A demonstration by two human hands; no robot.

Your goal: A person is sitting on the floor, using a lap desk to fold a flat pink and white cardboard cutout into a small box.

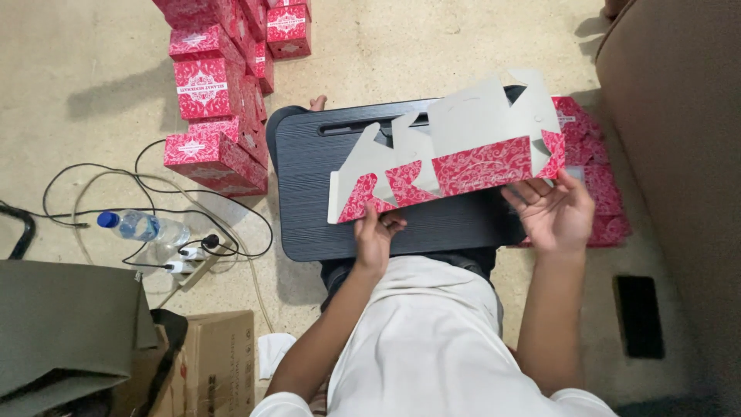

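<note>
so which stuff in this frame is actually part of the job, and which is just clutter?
In use:
- flat carton blank, red print and grey inside, held by left hand and right hand
- black lap desk under it
- stack of flat blanks at the right
- folded red boxes piled at the left

Lying about:
- water bottle
- power strip and cables
- brown cardboard box
- phone on the floor

A flat, unfolded carton blank (455,158), red with white ornament outside and plain grey inside, is held tilted above the black lap desk (324,193), grey flaps pointing away, its right end raised higher.
</note>
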